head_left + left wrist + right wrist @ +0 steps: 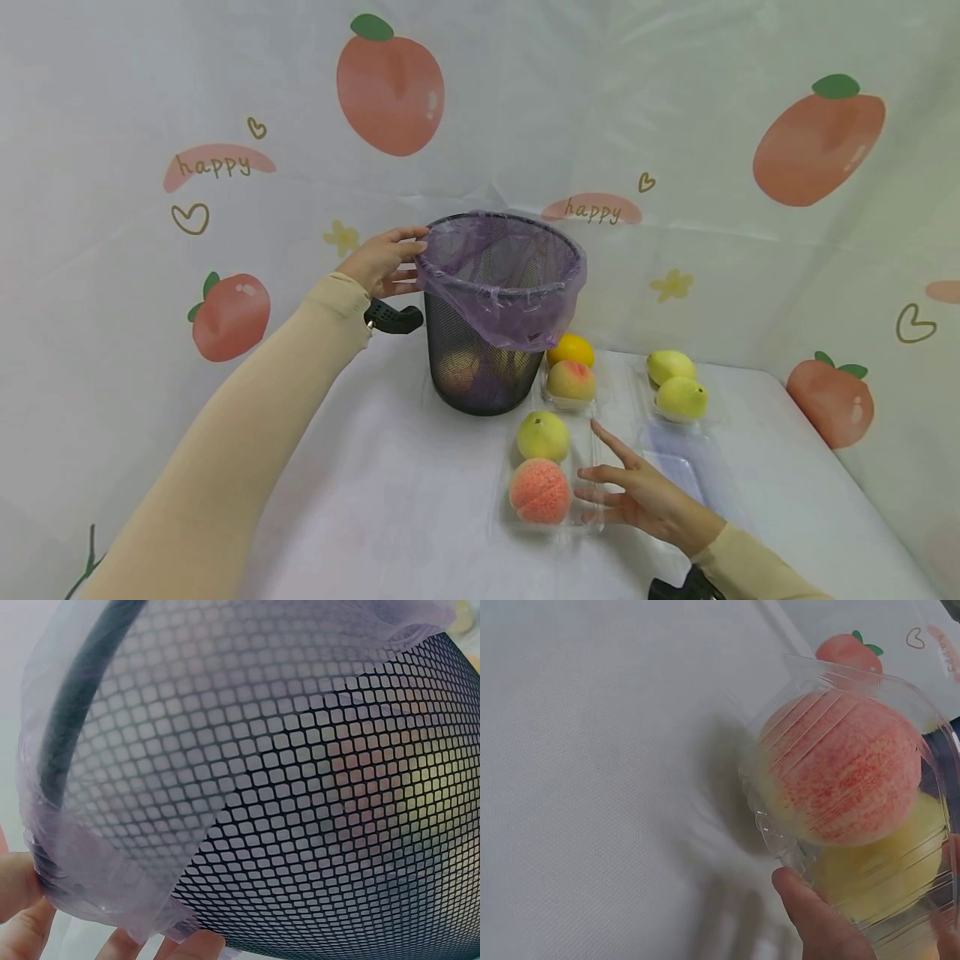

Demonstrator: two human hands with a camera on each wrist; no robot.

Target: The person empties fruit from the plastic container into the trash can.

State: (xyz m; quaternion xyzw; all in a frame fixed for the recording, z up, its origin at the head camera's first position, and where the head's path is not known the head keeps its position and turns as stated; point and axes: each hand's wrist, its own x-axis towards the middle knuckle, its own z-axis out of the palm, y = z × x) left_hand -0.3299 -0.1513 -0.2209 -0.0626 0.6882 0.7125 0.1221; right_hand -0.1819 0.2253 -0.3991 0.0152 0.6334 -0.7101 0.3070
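Note:
My left hand [386, 262] touches the rim and outer side of a black mesh bin [480, 367] with its fingers fairly straight. A purple bag [517, 312] lines the bin and folds over its rim; in the left wrist view the fingertips [202, 943] lie along this edge. My right hand [637, 496] is spread at the right side of a clear plastic box [517, 529]. Inside the box are a pink peach [540, 492] and a yellow-green fruit [543, 437]. One finger [810, 911] meets the box edge in the right wrist view; no clear grip shows.
Blurred round fruit [459, 369] shows through the bin's mesh. Beside the bin sit an orange [572, 351] and a peach [572, 382] in clear plastic. Two yellow fruits [681, 398] lie in another clear box at the right. A printed cloth [480, 100] hangs behind the white table [382, 500].

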